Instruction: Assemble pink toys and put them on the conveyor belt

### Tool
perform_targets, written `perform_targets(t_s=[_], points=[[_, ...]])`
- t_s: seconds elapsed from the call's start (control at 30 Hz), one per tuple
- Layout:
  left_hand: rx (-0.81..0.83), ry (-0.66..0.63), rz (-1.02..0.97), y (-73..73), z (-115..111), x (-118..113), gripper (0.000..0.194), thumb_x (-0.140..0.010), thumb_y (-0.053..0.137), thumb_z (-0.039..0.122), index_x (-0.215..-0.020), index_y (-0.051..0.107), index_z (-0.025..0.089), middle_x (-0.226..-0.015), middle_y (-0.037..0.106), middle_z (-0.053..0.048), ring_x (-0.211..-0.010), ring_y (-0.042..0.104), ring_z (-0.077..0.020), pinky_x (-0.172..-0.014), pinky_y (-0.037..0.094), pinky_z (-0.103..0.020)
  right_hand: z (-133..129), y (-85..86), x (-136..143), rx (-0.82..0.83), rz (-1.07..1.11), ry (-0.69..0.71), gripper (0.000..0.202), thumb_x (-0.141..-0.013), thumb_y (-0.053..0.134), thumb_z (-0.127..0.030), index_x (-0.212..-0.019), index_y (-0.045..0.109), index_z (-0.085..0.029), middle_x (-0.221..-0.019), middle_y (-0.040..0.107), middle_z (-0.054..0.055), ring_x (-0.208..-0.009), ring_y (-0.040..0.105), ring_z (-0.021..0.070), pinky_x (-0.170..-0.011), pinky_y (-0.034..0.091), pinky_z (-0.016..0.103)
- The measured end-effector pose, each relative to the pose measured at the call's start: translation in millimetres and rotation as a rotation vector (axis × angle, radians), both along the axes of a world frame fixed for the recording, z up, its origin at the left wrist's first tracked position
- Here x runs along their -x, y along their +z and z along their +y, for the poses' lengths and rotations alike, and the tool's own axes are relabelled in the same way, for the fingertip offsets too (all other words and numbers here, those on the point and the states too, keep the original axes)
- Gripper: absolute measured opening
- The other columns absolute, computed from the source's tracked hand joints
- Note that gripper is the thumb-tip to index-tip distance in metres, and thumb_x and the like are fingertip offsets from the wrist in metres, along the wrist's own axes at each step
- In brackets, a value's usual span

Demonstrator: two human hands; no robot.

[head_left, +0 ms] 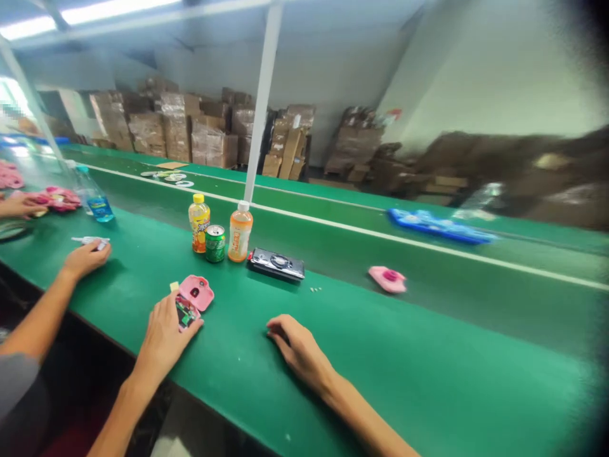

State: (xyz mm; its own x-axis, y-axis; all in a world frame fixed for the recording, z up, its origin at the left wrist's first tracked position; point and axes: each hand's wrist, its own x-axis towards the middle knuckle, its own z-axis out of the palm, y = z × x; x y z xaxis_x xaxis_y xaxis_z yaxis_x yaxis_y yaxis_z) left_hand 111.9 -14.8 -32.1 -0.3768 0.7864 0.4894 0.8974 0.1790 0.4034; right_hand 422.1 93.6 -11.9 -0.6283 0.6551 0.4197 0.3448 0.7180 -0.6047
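My left hand (164,330) grips a pink plastic housing, opened in two. The near half holds a green circuit board (186,312) with wires; the other pink half (198,292) lies folded out beyond it, with dark openings. A small pale yellow piece (174,287) shows by my fingertips. On the green bench, my right hand (299,349) rests with its fingers loosely bent and the thumb a little apart, nothing visible in it. Past it lies a black, shiny rectangular device (276,264) with a ring on top, beside several tiny white bits (315,289).
Two drink bottles (240,233) and a green can (216,244) stand ahead. Farther right are a pink part (388,279) and a blurred blue tray (440,227). At left, a co-worker's hand (87,259) holds a white object; another person's hand (23,205) is near pink parts.
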Motion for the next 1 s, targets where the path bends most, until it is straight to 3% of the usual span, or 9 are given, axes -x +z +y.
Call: perform_targets(t_s=[0.2, 0.3, 0.37, 0.43, 0.57, 0.73, 0.8, 0.87, 1.0], points=[[-0.046, -0.107, 0.027, -7.2, -34.9, -133.5, 0.066, -0.095, 0.059, 0.051, -0.144, 0.043, 0.01, -0.131, 0.062, -0.022, -0.123, 0.058, -0.0398, -0.107, 0.045, -0.058, -23.4, 3.5, -14.4, 0.036, 0.032, -0.189, 0.017, -0.1, 0.054, -0.027, -0.098, 0.069, -0.021, -0.094, 0.074, 0.007, -0.086, 0.07, 0.0213, -0.084, 0.057, 0.034], [-0.042, -0.174, -0.055, -4.1, -54.0, -168.2, 0.064, -0.102, 0.048, 0.053, -0.149, 0.04, 0.012, -0.14, 0.058, -0.022, -0.128, 0.055, -0.0395, -0.108, 0.043, -0.059, -45.2, 10.0, -32.7, 0.059, 0.049, -0.253, 0.021, -0.101, 0.053, -0.031, -0.096, 0.07, -0.021, -0.09, 0.073, 0.005, -0.082, 0.069, 0.0195, -0.078, 0.056, 0.03], [-0.025, -0.229, -0.188, -0.1, -55.5, -160.7, 0.052, -0.107, 0.038, 0.044, -0.15, 0.042, 0.015, -0.142, 0.058, -0.02, -0.129, 0.056, -0.0351, -0.106, 0.046, -0.055, -58.2, 15.3, -48.9, 0.081, 0.095, -0.36, 0.024, -0.102, 0.053, -0.034, -0.096, 0.071, -0.021, -0.085, 0.072, 0.004, -0.076, 0.067, 0.0181, -0.073, 0.055, 0.029], [-0.014, -0.298, -0.316, 6.0, -42.3, -133.9, 0.046, -0.108, 0.031, 0.037, -0.146, 0.048, 0.017, -0.137, 0.061, -0.017, -0.125, 0.058, -0.0304, -0.107, 0.047, -0.051, -69.3, 18.8, -64.0, 0.119, 0.165, -0.512, 0.027, -0.101, 0.053, -0.04, -0.098, 0.071, -0.02, -0.075, 0.067, 0.002, -0.065, 0.062, 0.0161, -0.063, 0.052, 0.026], [0.225, -0.687, -0.313, 26.6, 13.2, -76.1, 0.042, -0.105, 0.046, 0.04, -0.142, 0.059, 0.025, -0.132, 0.061, -0.01, -0.127, 0.053, -0.0275, -0.115, 0.042, -0.047, -94.6, 14.1, -74.2, 0.186, 0.298, -0.748, 0.036, -0.101, 0.051, -0.051, -0.103, 0.066, -0.018, -0.06, 0.052, -0.005, -0.049, 0.05, 0.0134, -0.045, 0.043, 0.023], [0.407, -1.02, -0.194, 45.0, 50.3, -65.0, 0.034, -0.09, 0.071, 0.042, -0.119, 0.07, 0.023, -0.122, 0.062, -0.009, -0.114, 0.057, -0.0276, -0.104, 0.046, -0.042, -136.4, 7.2, -46.7, 0.005, 0.367, -0.895, 0.033, -0.097, 0.064, -0.043, -0.119, 0.063, -0.018, -0.101, 0.067, 0.008, -0.081, 0.067, 0.018, -0.069, 0.058, 0.029], [0.38, -1.021, -0.247, 43.7, 45.7, -70.8, 0.03, -0.089, 0.069, 0.035, -0.116, 0.066, 0.021, -0.121, 0.064, -0.009, -0.113, 0.059, -0.027, -0.101, 0.047, -0.04, -144.0, 17.6, -29.4, -0.121, 0.329, -0.826, 0.022, -0.099, 0.064, -0.033, -0.119, 0.064, -0.022, -0.107, 0.068, 0.008, -0.085, 0.067, 0.0174, -0.075, 0.058, 0.03], [0.376, -0.977, -0.395, 40.4, 35.4, -77.3, 0.032, -0.09, 0.066, 0.033, -0.119, 0.06, 0.021, -0.111, 0.067, -0.007, -0.102, 0.063, -0.0243, -0.092, 0.05, -0.036, -137.9, 36.0, -11.1, -0.219, 0.264, -0.622, 0.014, -0.101, 0.061, -0.022, -0.113, 0.068, -0.025, -0.103, 0.07, 0.005, -0.089, 0.067, 0.0176, -0.08, 0.057, 0.03], [0.332, -0.874, -0.898, 36.0, 13.1, -91.8, 0.039, -0.088, 0.066, 0.033, -0.123, 0.054, 0.02, -0.091, 0.069, -0.001, -0.083, 0.067, -0.0201, -0.076, 0.052, -0.031, -90.4, 70.0, 23.5, -0.252, 0.02, -0.258, 0.016, -0.1, 0.062, -0.015, -0.11, 0.07, -0.022, -0.102, 0.073, 0.006, -0.095, 0.068, 0.0199, -0.085, 0.056, 0.032]])
